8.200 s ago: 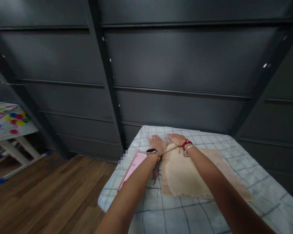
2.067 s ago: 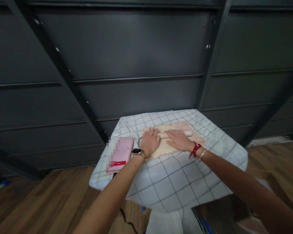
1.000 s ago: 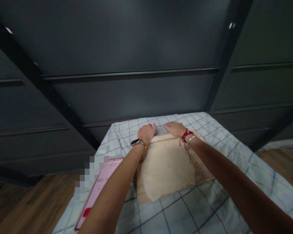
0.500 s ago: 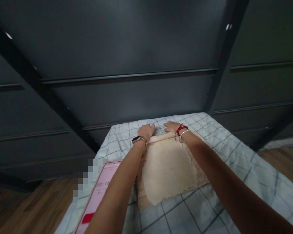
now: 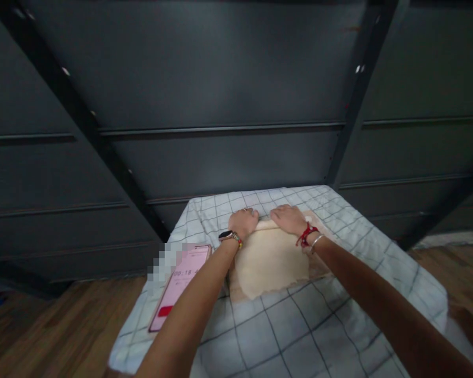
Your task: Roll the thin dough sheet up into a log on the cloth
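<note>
Phone (image 5: 179, 289) sits left of the cream sheet (image 5: 271, 261), left hand (image 5: 243, 222) has fingers half-curled over the sheet's rolled far edge, the sheet's on a tan mat (image 5: 318, 268), right hand (image 5: 288, 218)'s half-curled farther right on that edge; can't tell if either's gripping.
</note>
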`<state>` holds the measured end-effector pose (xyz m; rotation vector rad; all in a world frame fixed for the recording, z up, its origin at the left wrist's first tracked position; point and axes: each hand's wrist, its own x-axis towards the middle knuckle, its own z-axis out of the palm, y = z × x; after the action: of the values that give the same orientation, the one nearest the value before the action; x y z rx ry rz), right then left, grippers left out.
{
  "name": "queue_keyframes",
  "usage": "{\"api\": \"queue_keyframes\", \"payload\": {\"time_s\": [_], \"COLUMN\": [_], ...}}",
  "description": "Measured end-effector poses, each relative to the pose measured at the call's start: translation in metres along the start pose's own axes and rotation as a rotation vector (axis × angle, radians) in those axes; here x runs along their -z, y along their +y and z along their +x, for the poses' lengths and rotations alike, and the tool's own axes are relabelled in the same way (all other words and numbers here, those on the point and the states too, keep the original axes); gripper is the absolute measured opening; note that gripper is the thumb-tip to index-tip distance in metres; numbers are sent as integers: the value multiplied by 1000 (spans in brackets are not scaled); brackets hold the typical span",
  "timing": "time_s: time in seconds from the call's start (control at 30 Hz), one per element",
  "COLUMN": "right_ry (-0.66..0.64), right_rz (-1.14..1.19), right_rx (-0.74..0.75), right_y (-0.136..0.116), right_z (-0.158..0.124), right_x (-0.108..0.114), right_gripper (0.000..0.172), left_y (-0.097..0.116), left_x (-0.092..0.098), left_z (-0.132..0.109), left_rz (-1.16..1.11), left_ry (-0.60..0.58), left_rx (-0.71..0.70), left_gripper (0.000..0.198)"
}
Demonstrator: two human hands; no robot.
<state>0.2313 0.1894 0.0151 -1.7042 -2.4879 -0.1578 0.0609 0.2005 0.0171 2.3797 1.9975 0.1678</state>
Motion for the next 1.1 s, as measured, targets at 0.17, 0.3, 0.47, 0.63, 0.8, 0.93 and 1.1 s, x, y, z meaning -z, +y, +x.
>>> {"api": "queue_keyframes", "payload": {"time_s": [0.17, 0.3, 0.47, 0.63, 0.8, 0.93, 1.1], "right_ry": [122, 135, 142, 63, 56, 77, 64], "right_rz": [16, 36, 21, 40, 31, 32, 53], "right_rx": [14, 28, 78, 115, 1, -41, -84], "right_y": [-20, -28, -30, -21, -17, -12, -1], "right_z": [-61, -99, -131, -121, -76, -42, -11], "right_x": [2, -1, -2, -1, 1, 3, -4], "right_gripper": [46, 49, 53, 54, 56, 51, 53], "left_y": [7, 7, 3, -1, -2, -1, -4], "left_x": [1, 4, 0, -5, -6, -5, -7], "left_z": [-53, -87, -114, -107, -59, -21, 18], "left_rz": [25, 20, -4, -8, 12, 35, 5], "left_ry": [-6, 27, 0, 14, 58, 74, 24], "left_rx": [-69, -203, -246, -250, -194, -126, -57], "left_gripper": [46, 46, 53, 56, 56, 55, 55]}}
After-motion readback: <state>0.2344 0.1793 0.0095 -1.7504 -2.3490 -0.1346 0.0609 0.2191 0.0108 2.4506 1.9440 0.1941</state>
